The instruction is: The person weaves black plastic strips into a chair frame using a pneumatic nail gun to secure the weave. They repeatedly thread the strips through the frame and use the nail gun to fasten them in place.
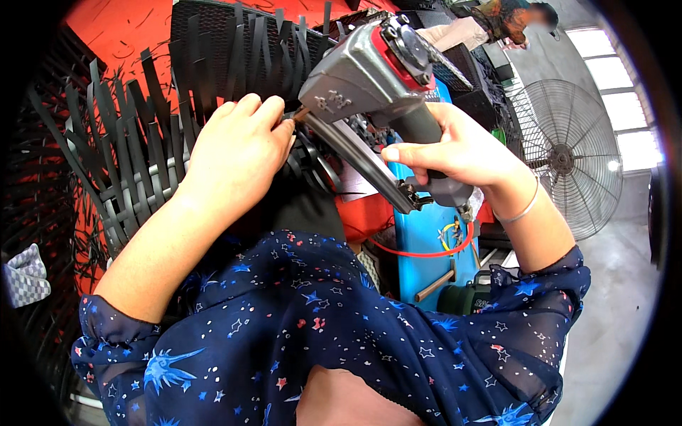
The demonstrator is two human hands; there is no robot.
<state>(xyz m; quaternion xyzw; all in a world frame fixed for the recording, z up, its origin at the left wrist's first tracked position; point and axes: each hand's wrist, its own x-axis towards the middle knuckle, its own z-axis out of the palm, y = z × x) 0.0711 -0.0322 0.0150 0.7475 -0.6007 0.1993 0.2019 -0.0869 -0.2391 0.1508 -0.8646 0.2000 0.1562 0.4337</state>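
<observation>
My right hand is wrapped round the dark handle of a grey pneumatic staple gun with a red band near its head. The gun tilts so that its nose reaches the fingertips of my left hand. That hand is closed, fingers curled over the edge of a half-woven black panel, pinching a black plastic strip there. Many loose black strips stick up from the woven frame on the left. What lies under my left fingers is mostly hidden.
A red air hose loops from the gun's handle over a blue surface. At the right stands a large fan. Another person is at the far top right. Cut strips litter the red floor covering; a checked cloth lies far left.
</observation>
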